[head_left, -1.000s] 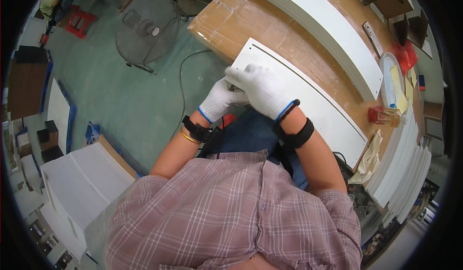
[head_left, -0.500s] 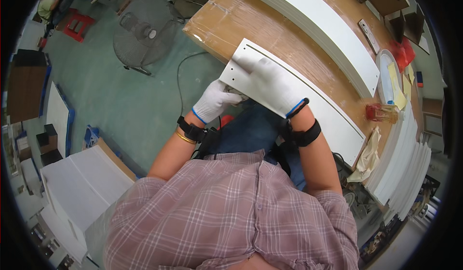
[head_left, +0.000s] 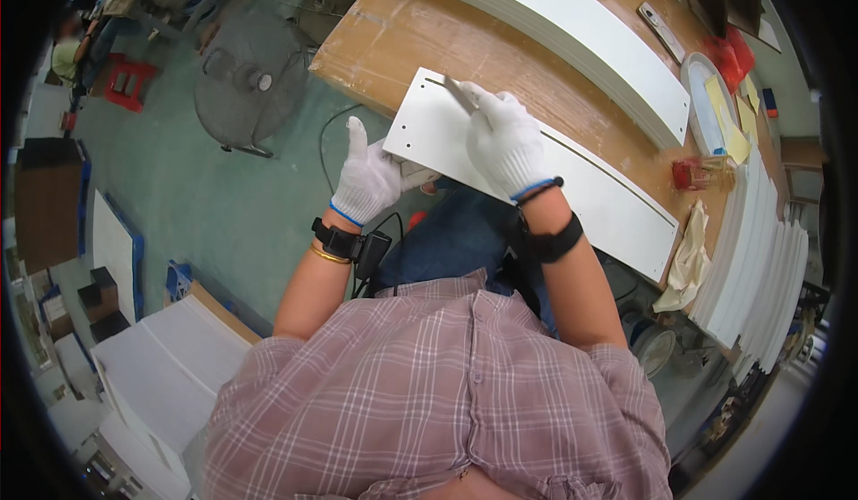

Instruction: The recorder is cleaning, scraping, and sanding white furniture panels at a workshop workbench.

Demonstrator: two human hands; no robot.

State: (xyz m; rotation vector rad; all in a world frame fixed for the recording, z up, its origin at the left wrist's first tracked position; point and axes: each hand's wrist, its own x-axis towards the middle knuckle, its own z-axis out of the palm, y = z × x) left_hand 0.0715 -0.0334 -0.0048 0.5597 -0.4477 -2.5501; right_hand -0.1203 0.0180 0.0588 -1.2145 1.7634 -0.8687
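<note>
A long white panel [head_left: 617,198] with small holes and a dark groove along its far side lies along the table's near edge, its left end jutting past. My left hand [head_left: 368,174], in a white knit glove, is at that left end; its thumb points up, away from the panel, and the other fingers reach beneath the edge, partly hidden. Above the panel, my gloved right hand [head_left: 509,142] is closed on a flat grey strip-like tool [head_left: 460,95]. The tool's far end is near the groove's left end; whether it touches the panel I cannot tell.
On the wooden table [head_left: 357,58] rests a stack of white panels [head_left: 563,31]. To the right are a glass jar [head_left: 702,174], a pale cloth [head_left: 686,263], a white dish [head_left: 702,98] and more stacked panels [head_left: 751,268]. A fan [head_left: 250,80] stands on the floor at left.
My left thumb has lifted from the panel's edge and now points up. My right hand has shifted toward the far side of the panel, and the grey tool now shows clearly.
</note>
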